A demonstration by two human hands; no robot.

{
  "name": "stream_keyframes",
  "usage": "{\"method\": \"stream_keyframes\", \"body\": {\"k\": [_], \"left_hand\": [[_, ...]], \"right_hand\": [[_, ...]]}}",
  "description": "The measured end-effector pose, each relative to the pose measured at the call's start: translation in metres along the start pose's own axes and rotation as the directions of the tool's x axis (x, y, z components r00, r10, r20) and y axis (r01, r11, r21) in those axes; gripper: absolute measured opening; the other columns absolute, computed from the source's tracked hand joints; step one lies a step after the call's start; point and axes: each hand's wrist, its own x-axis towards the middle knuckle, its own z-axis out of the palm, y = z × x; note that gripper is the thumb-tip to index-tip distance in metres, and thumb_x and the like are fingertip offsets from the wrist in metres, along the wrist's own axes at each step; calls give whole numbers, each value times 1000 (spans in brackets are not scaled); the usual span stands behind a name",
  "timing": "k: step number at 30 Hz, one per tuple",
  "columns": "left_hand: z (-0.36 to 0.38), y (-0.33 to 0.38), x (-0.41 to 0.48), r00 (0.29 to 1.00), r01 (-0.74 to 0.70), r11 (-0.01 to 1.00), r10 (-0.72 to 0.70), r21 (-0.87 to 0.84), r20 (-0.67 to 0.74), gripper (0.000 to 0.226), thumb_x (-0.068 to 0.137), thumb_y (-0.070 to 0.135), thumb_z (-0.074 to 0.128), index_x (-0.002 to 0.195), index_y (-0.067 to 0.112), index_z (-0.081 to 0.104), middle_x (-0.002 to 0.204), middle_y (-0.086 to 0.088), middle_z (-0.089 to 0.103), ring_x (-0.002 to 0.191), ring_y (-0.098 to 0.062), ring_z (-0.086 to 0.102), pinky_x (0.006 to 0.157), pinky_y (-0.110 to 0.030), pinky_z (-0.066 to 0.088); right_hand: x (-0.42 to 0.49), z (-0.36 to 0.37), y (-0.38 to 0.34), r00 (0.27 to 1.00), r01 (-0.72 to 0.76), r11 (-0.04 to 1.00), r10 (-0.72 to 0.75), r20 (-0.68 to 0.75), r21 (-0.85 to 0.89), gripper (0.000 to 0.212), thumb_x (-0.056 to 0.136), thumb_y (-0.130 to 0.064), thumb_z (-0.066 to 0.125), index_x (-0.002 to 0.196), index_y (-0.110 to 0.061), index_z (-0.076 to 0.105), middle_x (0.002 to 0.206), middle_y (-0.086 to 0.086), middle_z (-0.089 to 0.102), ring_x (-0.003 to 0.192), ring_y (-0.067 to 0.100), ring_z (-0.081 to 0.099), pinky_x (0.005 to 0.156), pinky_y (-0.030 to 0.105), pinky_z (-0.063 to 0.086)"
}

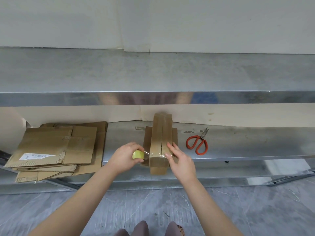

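Between the two hands, clear tape (154, 153) stretches across the near end of the cardboard box (161, 133) on the shelf (238, 150). The grip of the left hand (125, 155) wraps the tape roll (138, 155), just left of the box; the right hand (181, 161) presses flat fingers on the strip. The box's long axis runs away from both hands, crosswise to the tape. Scissors (197, 143) lie beyond, nearer the right hand.

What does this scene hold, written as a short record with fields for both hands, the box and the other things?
left hand: grips the tape roll left of the box
right hand: presses clear tape onto the box
box: long cardboard, on the metal shelf
scissors: orange handles, right of the box
flattened cartons: stacked at the left
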Motion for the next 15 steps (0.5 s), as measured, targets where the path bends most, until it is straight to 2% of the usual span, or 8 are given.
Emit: {"method": "stream_keyframes", "body": {"k": [2,4,5,7,8,10,12,15], "left_hand": [[0,-3,-4,1000,-12,1000,12,-17,16,34,81,40,73,112,30,62,110,15,57,102,-5,53,84,-18,39],[1,-5,-7,1000,-13,1000,14,-26,28,35,82,42,72,113,31,62,108,18,55,100,-2,52,83,-16,38],[1,-5,-7,999,-13,1000,14,-27,30,35,82,42,72,113,31,61,107,20,54,99,-1,51,83,-16,38],[1,-3,-7,999,-10,1000,11,-19,39,34,82,42,72,113,32,61,108,20,55,99,0,51,85,-18,39],[1,-3,-7,999,-7,1000,7,-17,42,34,82,42,72,112,32,61,109,19,55,99,-1,51,85,-18,40],[2,0,-8,999,3,1000,-2,-21,40,33,82,41,72,111,33,59,108,20,54,98,0,51,85,-18,40],[1,2,-8,999,10,999,-9,-32,39,31,81,41,73,108,37,56,105,22,52,96,1,51,83,-17,39],[0,5,-9,999,15,999,-13,-36,34,30,81,39,73,101,40,49,103,21,52,94,0,51,78,-16,38]], "right_hand": [[-4,-1,5,999,42,996,-45,30,75,38,98,-52,44,136,-54,45,152,-15,37,136,6,41,110,33,40],[-9,-4,19,999,36,994,-35,-16,100,39,100,-53,35,139,-55,41,152,-16,36,141,3,29,115,31,29],[-8,-7,30,998,10,999,-7,-62,52,42,101,-52,31,142,-51,39,152,-15,36,144,4,23,117,31,24],[-2,-15,55,991,-75,984,55,-124,-159,46,103,-45,28,149,-36,35,156,-6,34,149,14,16,120,36,19],[5,-20,67,988,-116,954,83,-127,-277,48,104,-41,28,150,-29,33,157,0,33,149,19,16,120,38,19],[22,-27,83,981,-181,880,129,-146,-439,49,104,-35,33,151,-23,32,153,8,38,141,27,29,114,41,30],[42,-32,87,971,-229,837,158,-182,-497,48,102,-36,39,149,-26,37,140,13,47,123,32,45,98,41,39],[68,-34,86,944,-329,790,285,-164,-517,42,100,-42,38,139,-27,47,132,13,48,115,35,46,90,40,41]]}}
